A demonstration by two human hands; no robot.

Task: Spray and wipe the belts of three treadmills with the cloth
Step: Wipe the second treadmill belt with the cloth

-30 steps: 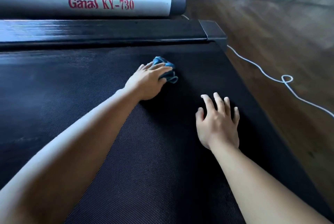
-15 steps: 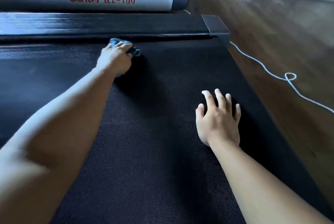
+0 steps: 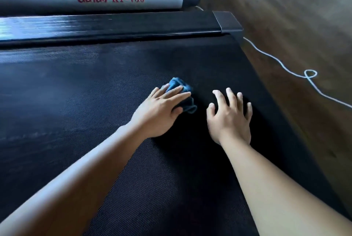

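On belt (image 3: 95,92): left hand (image 3: 158,115), straight fingers (image 3: 180,96) pressing blue cloth (image 3: 179,83); right hand (image 3: 230,117) splayed, apparently touching belt, holding nothing.

Black textured treadmill belt (image 3: 95,102) is carrying a crumpled blue cloth (image 3: 181,85), with the left hand (image 3: 162,113) pressing down on it and the right hand (image 3: 230,117) resting flat just beside. Wooden floor (image 3: 285,26) is bearing a looped white cord (image 3: 310,75).
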